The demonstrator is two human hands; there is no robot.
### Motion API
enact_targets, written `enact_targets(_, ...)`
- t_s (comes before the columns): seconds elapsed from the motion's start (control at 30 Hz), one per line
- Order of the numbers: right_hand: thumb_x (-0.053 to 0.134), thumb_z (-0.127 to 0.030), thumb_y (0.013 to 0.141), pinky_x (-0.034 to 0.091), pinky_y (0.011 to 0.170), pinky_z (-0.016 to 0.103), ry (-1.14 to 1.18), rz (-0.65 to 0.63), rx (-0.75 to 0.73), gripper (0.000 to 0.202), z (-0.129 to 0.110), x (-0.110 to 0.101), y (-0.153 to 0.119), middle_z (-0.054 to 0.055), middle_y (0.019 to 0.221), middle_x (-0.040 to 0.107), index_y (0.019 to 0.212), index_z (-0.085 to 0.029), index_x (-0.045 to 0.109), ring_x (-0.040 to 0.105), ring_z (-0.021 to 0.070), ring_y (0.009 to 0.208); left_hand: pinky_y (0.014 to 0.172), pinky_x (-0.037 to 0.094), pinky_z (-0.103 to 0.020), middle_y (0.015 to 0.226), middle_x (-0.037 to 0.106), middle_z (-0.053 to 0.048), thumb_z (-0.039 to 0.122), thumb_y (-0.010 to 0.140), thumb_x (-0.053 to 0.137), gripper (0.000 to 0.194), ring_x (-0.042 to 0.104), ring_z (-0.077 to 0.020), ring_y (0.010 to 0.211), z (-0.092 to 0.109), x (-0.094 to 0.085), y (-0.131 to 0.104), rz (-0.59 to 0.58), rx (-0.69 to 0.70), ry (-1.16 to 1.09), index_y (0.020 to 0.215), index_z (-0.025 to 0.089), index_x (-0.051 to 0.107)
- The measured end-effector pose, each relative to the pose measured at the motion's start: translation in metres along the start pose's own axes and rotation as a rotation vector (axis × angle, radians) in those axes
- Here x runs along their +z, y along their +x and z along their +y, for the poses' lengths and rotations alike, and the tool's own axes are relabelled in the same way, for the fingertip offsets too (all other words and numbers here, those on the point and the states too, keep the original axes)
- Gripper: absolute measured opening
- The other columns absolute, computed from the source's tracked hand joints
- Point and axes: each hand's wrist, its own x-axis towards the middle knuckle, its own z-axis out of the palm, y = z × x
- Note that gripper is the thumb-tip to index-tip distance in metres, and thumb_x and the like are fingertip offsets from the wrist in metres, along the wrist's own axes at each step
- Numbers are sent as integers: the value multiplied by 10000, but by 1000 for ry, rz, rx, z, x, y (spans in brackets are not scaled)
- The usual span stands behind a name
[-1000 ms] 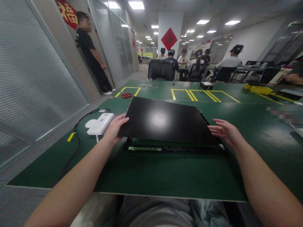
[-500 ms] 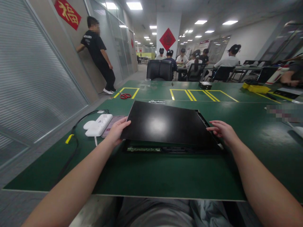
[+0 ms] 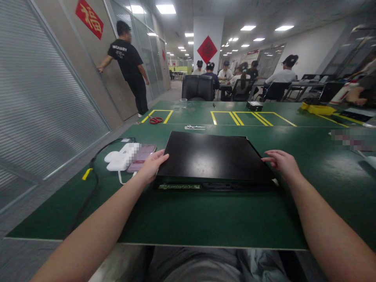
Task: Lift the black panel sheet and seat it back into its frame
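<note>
Gleaming near its middle, the flat panel (image 3: 213,156) is smooth black.

Panel (image 3: 211,156) black; circuit strip (image 3: 179,187) green; table (image 3: 205,219) dark green; tape outlines (image 3: 239,118) yellow; scissors handles (image 3: 155,120) red.

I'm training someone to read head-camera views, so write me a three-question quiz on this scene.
1. True or false: the left hand holds the black panel at its left edge.
2. Which of these lies nearest the left hand?
a) the clear cup
b) the phone
c) the small black box
3. Fill in: the handles of the scissors are ____.

Key: 1. true; 2. b; 3. red
</note>
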Motion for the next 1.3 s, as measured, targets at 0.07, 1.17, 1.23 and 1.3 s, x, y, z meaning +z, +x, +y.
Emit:
enact_targets(0.07,717,-419,735,373,467,268,-54,-7,-21,242,2,0,0,85,740,770,890,-233,715,500,144,503,579,586,-245,850,841,-77,101,831,778,331,753,-183,635,0,-1,1,0,-8,11,1160,140,793)
enact_targets(1.17,681,-372,788,497,640,353,-776,10,-316,197,2,6,-8,54,806,785,872,-285,835,720,275,781,678,604,-295,790,797,-14,119,780,866,359,748,-189,640,-10,1,9,66,40,31,1037,196,628)
enact_targets(1.23,682,-377,784,500,635,350,-765,13,-326,190,3,6,-8,51,794,783,856,-286,832,719,270,768,701,612,-304,790,800,-20,110,792,845,326,760,-199,665,-9,2,9,79,41,40,1031,194,641)
enact_targets(1.3,685,-374,784,504,639,354,-758,13,-328,179,3,6,-8,53,798,785,843,-286,829,718,270,766,726,620,-308,803,809,-27,98,801,827,301,773,-206,699,-9,3,8,95,44,50,1028,193,654)
